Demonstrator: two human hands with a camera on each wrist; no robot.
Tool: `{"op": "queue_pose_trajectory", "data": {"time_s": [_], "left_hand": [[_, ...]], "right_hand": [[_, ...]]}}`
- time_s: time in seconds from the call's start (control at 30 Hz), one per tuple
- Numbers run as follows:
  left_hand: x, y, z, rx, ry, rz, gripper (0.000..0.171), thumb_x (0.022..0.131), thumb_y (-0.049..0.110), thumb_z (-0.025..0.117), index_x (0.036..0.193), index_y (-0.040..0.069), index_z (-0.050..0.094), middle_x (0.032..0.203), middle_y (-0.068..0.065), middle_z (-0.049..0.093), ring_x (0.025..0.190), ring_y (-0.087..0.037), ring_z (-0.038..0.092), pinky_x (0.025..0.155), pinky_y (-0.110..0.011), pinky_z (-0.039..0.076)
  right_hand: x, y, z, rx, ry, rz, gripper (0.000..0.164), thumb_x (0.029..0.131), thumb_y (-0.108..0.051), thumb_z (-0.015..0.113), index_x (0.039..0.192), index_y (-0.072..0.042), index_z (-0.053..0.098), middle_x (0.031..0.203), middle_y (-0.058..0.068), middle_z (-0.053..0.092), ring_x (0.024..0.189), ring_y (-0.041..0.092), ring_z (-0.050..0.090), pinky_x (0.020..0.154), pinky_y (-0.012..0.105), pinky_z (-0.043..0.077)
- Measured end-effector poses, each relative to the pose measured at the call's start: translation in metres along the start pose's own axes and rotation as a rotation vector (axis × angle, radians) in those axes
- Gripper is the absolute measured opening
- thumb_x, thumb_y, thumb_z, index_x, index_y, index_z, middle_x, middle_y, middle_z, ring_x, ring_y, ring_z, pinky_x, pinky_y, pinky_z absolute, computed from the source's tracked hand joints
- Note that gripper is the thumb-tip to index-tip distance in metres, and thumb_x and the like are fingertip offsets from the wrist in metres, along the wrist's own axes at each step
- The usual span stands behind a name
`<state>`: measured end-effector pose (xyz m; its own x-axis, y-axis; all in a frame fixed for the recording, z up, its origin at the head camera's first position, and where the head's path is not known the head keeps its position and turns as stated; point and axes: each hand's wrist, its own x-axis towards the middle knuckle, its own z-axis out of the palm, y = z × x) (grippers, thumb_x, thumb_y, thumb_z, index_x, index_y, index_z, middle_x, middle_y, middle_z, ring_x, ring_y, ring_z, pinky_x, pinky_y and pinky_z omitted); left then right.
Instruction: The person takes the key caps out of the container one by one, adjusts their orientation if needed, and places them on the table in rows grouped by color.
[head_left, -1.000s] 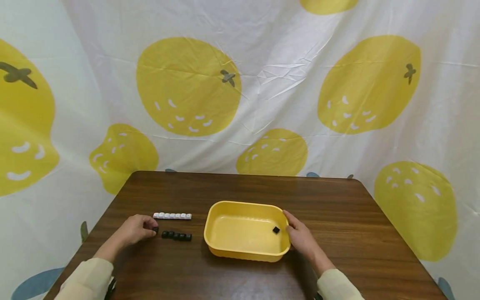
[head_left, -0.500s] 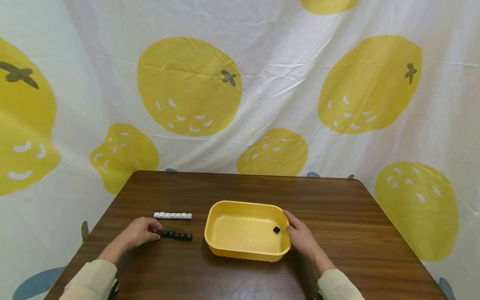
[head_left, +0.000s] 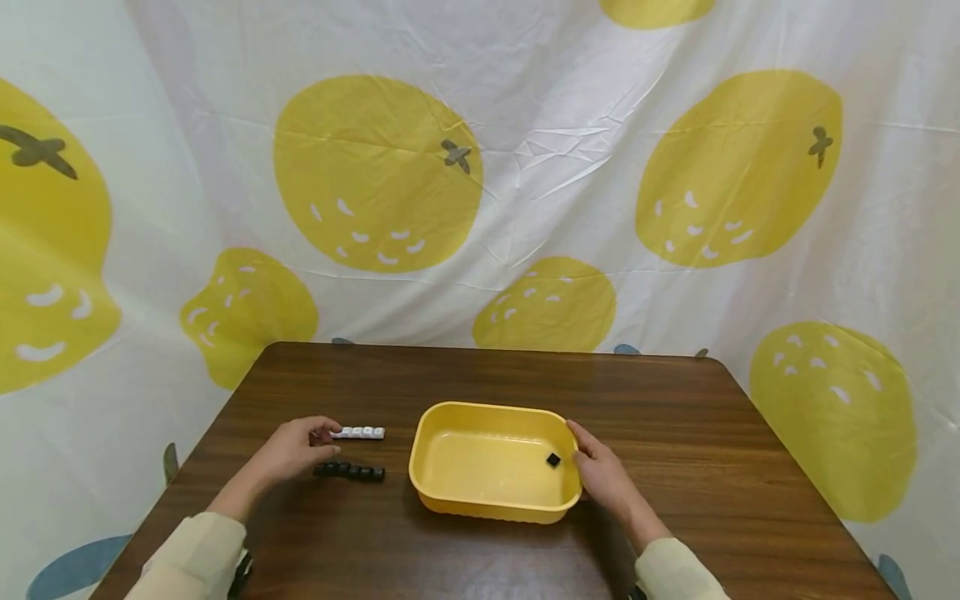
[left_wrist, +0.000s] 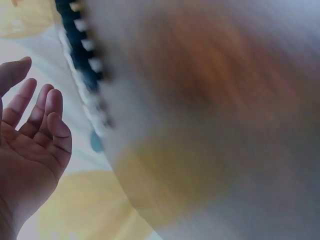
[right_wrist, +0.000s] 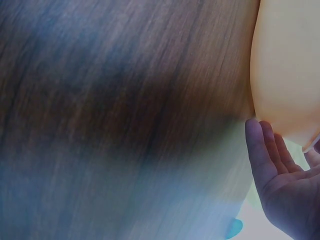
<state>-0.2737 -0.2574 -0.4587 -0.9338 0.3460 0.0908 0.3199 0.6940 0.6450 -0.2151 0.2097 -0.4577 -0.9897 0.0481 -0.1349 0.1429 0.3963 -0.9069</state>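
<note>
My left hand (head_left: 291,450) hovers at the left end of a row of white keycaps (head_left: 362,433), hiding part of it. Its fingers are loosely bent with nothing between them, as the left wrist view shows of the same hand (left_wrist: 37,132). Just below lies a row of black keycaps (head_left: 350,472), touching end to end. My right hand (head_left: 603,475) grips the right side of a yellow plastic basin (head_left: 480,467), thumb at the rim and fingers along the outer wall (right_wrist: 287,65). One black keycap (head_left: 553,459) sits inside the basin, near its right end.
Both rows and the basin stand on a dark wood-grain table (head_left: 675,433). Behind the far edge hangs a white curtain (head_left: 555,192) printed with yellow lemons. The basin stands to the right of the keycap rows.
My left hand moved a black keycap right to the left end of the black row and let it go. It then rose toward the white row. The right hand and basin stayed put.
</note>
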Motion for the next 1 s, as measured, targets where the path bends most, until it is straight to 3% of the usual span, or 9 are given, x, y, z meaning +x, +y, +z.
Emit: {"op": "queue_pose_trajectory", "data": {"time_s": [0.1, 0.5, 0.77, 1.0], "left_hand": [[0.008, 0.012, 0.004, -0.01, -0.005, 0.041, 0.028, 0.089, 0.014, 0.072, 0.113, -0.001, 0.067, 0.09, -0.001, 0.064, 0.082, -0.017, 0.059, 0.068, -0.036, 0.049], [0.045, 0.065, 0.033, -0.049, -0.005, 0.099, 0.026, 0.09, 0.017, 0.072, 0.111, 0.002, 0.069, 0.093, -0.001, 0.064, 0.083, -0.016, 0.058, 0.073, -0.035, 0.05], [0.068, 0.112, 0.072, -0.092, -0.046, 0.202, 0.025, 0.089, 0.014, 0.072, 0.11, -0.001, 0.069, 0.089, -0.001, 0.063, 0.077, -0.014, 0.055, 0.069, -0.029, 0.048], [0.086, 0.143, 0.113, -0.087, -0.091, 0.28, 0.026, 0.088, 0.014, 0.071, 0.109, -0.001, 0.071, 0.087, -0.001, 0.064, 0.074, -0.013, 0.056, 0.068, -0.028, 0.047]], "right_hand": [[0.001, 0.0, 0.001, 0.004, -0.001, 0.005, 0.053, 0.103, -0.008, 0.04, 0.155, -0.012, 0.033, 0.143, 0.026, 0.045, 0.065, 0.027, 0.061, 0.058, 0.037, 0.052], [0.0, 0.0, -0.001, 0.009, -0.004, 0.003, 0.053, 0.103, -0.008, 0.039, 0.156, -0.012, 0.032, 0.144, 0.027, 0.044, 0.063, 0.024, 0.06, 0.056, 0.035, 0.052], [0.001, 0.001, 0.001, 0.011, -0.006, 0.004, 0.053, 0.103, -0.008, 0.039, 0.155, -0.012, 0.033, 0.142, 0.027, 0.045, 0.061, 0.022, 0.059, 0.056, 0.035, 0.052], [0.0, 0.0, -0.001, -0.01, -0.001, -0.013, 0.053, 0.103, -0.008, 0.039, 0.155, -0.011, 0.032, 0.142, 0.028, 0.045, 0.065, 0.023, 0.06, 0.057, 0.035, 0.051]]}}
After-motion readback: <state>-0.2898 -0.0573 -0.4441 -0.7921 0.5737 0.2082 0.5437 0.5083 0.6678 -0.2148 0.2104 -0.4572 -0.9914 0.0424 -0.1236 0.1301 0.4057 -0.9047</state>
